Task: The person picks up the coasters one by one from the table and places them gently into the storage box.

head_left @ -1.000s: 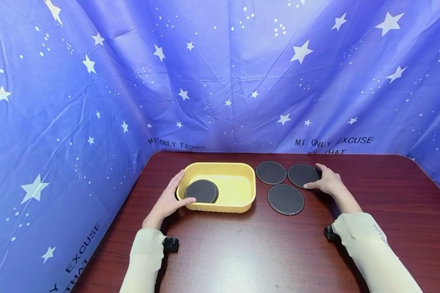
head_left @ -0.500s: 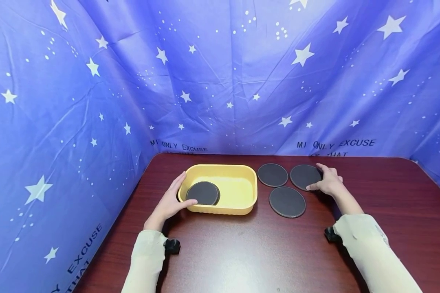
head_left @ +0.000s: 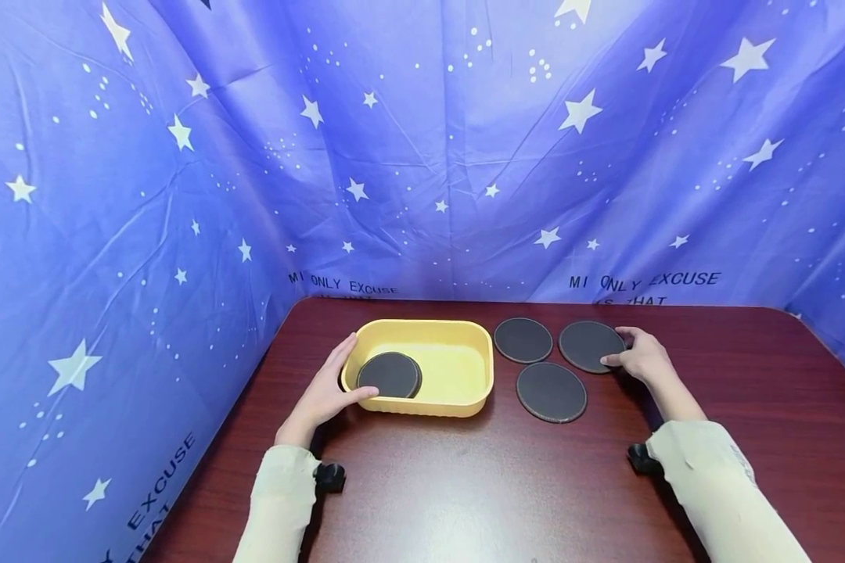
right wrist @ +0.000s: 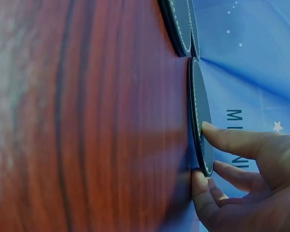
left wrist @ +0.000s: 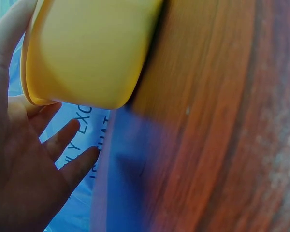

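Note:
A yellow plastic bin point(head_left: 458, 408) stands on the table, its long side toward me. My left hand point(head_left: 324, 387) holds its left end, thumb over the front rim and other fingers along the outer end wall. Inside, at the left, lies a round black coaster point(head_left: 389, 374); whether more are stacked under it I cannot tell. My right hand point(head_left: 646, 358) pinches the right edge of another black coaster point(right wrist: 199, 104), thumb on top and a finger at its underside. Left of it are a rear coaster point(head_left: 523, 340) and a front coaster point(head_left: 551, 392), both flat on the table.
The dark red wood table point(head_left: 422, 485) ends at the back against a blue curtain point(head_left: 408, 156) printed with white stars and lettering. The curtain also hangs along the left side. Black camera mounts point(head_left: 329, 478) sit on both wrists.
The right hand has shifted slightly right and toward me, fingers drawn closer to the coaster's edge. That coaster has slid a little right, away from the other two. The left hand stays on the bin.

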Motion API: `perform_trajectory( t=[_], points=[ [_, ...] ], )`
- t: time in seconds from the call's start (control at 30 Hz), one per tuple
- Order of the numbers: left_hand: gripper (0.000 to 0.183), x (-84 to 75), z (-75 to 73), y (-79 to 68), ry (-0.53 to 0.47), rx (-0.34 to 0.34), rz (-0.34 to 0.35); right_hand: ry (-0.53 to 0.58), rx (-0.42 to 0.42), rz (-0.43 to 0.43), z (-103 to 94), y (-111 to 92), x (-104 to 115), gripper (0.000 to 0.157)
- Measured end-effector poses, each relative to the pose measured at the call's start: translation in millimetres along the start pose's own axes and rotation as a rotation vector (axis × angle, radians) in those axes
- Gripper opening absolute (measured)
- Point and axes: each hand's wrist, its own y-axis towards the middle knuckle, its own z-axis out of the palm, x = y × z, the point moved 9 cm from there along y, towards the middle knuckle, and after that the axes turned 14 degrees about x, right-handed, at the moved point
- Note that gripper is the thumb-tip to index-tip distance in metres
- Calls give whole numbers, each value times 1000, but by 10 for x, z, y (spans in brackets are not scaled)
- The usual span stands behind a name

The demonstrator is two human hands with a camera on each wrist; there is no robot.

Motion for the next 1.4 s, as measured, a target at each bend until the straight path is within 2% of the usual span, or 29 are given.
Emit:
perform_trajectory(
  t=[0.23, 0.3, 0.53, 0.7, 0.9, 1.03, 1.2, 1.4],
  points=[
    [105, 5, -2, -19, 1, -2, 2, 86, -41, 2, -41, -61, -86, 61],
    [106, 8, -4, -18, 4, -2, 3, 144, -38, -2, -46, -79, -113, 59],
    [105, 11, -11, -11, 8, -1, -1, 690, 129, -119, 71, -95, -112, 61],
    [105, 11, -14, -12, 7, -4, -3, 911, 186, -149, 110, -144, -102, 50],
    [106, 6, -6, -3, 14, -5, 11, 1020, 217, -169, 118, -198, -84, 45],
    [106, 8, -4, 5, 13, -6, 14, 1100, 208, -184, 103, -222, -79, 34],
    [106, 19, 0, 9, 13, -5, 12, 1186, 205, -249, 66, -250, -16, 38],
    [106, 14, 1, 8, 10, -4, 8, 1216, 217, -313, 36, -277, 87, 37]
  ],
)
